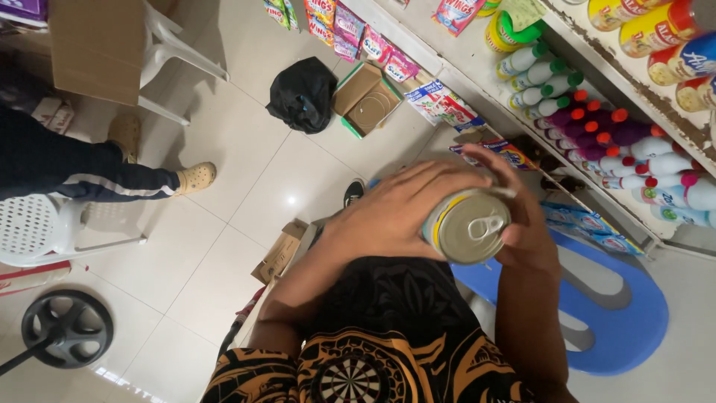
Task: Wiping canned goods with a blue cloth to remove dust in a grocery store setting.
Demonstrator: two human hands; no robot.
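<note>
From the head camera, looking straight down, both hands meet on one tin can (468, 225). The can has a silver top with a pull ring, and that top faces up at the camera. So the can's long way points up and down, from the floor toward the eyes. Only a thin strip of its side shows, with a yellow edge and some pale blue.

The left hand (388, 213) lies on the left side of the can. Its fingers are bent round the can's side and far edge, touching it. The right hand (526, 224) is on the right side of the can. Its fingers curl over the top edge and its palm sits against the side. Both hands are wrapped on the can, not spread flat. The can is right between them, so neither hand is clearly nearer. How hard they press I cannot tell.

The can is held up in front of the person's black and orange shirt (388, 351).

Right of the can, and lower down, is a blue plastic stool (634, 313). Past the can, up and to the right, are white shelves (477, 56) full of bottles with green, red and pink caps. Up and left of the can, a black bag (303, 93) and an open cardboard box (365, 101) lie on the tiled floor (224, 149). Far left of the can, another person's leg (82, 172) in dark trousers rests by a white plastic chair (45, 231).
</note>
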